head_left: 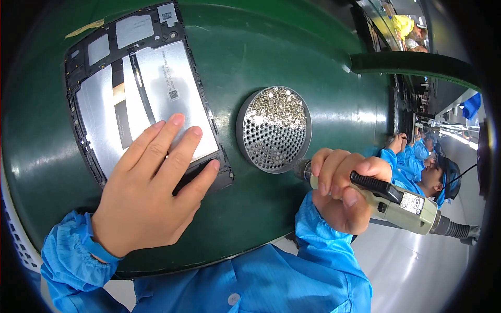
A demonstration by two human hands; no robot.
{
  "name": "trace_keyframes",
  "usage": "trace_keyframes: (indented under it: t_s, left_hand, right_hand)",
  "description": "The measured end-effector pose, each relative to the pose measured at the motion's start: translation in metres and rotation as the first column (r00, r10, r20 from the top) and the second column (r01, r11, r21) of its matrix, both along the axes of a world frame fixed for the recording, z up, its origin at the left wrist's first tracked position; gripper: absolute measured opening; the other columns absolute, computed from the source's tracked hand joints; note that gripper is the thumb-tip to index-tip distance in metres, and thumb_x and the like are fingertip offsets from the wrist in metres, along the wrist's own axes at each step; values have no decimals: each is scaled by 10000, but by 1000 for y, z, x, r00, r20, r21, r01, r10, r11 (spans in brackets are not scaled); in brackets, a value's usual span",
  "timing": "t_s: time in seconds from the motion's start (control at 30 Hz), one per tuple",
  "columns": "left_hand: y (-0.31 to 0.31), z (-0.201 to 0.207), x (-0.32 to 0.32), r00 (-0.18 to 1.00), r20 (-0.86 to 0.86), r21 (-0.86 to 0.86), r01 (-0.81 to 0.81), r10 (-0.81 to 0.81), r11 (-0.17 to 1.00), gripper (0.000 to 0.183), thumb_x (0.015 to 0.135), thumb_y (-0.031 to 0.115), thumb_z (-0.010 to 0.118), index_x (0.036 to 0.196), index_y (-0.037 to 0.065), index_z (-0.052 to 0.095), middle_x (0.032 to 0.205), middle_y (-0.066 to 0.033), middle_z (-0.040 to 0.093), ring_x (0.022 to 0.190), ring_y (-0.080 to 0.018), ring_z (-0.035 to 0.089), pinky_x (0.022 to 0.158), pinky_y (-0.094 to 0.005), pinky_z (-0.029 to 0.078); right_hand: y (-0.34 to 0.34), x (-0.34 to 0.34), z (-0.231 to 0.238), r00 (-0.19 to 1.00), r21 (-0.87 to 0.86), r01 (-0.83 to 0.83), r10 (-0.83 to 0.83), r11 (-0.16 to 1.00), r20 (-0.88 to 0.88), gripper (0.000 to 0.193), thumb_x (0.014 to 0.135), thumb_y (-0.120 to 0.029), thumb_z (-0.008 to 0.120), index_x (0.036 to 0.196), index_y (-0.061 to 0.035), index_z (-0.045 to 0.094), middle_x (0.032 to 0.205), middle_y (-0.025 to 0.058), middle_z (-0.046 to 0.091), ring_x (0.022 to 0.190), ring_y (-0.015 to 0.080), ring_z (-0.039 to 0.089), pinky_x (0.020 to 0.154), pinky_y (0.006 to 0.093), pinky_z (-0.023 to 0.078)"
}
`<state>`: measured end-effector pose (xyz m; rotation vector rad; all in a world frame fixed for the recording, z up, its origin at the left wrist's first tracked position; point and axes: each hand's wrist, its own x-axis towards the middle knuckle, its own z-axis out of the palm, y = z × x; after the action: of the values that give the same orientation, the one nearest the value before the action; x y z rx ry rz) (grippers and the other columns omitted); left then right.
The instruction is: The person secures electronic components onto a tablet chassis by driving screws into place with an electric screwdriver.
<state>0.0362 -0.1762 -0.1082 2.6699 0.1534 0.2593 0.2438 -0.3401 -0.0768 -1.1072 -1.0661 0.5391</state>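
Observation:
My left hand (156,182) lies with spread fingers on the lower part of a tablet-like device (180,62), whose black frame surrounds silver metal plates and dark flat cables. In my right hand (339,182) is a pale green electric screwdriver (417,213) with a black lever, my fingers wrapped round its body. Its front end points left, at the near right edge of a round grey screw tray (238,128). Many small silver screws (279,107) are heaped in the tray's far half, and its near half shows a plate full of holes. The screwdriver's bit is too small to make out clearly.
A green work surface (209,224) carries the device and the tray. A dark green curved bar (417,68) stands at the right. Beyond it, people in blue clothing (417,151) sit along the line, and a person in yellow (404,26) is farther off.

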Motion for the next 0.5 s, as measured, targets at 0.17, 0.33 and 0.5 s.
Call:
trace_keyframes:
  t_s: [0.17, 0.33, 0.5]
  left_hand:
    - [1, 1, -3, 999, 4, -36, 40, -40, 999, 556, 540, 144, 714, 1083, 67, 625, 1322, -232, 456, 1267, -455, 400, 1007, -549, 381]
    - [-4, 0, -4, 999, 43, -63, 27, -25, 998, 505, 548, 116, 699, 1042, 38, 633, 1301, -243, 472, 1256, -468, 411, 1006, -552, 381]
    - [-22, -5, -11, 995, 95, -40, 44, -40, 998, 425, 570, 137, 719, 972, 14, 656, 1272, -249, 492, 1242, -484, 418, 1006, -551, 382]
  right_hand:
    - [-2, 0, 1, 999, -4, 19, -19, 1000, -29, 336, 793, -58, 605, 1105, -19, 490, 634, 67, 521, 536, 179, 509, 591, 389, 447]
    - [1, 0, 2, 1000, -31, -12, 13, 999, 24, 347, 801, -104, 537, 1135, -25, 487, 654, 28, 474, 573, 157, 485, 625, 362, 410]
    - [5, -3, 2, 999, -31, -31, 32, 999, 29, 345, 803, -101, 538, 1134, -22, 485, 655, 29, 474, 573, 158, 482, 627, 360, 409]
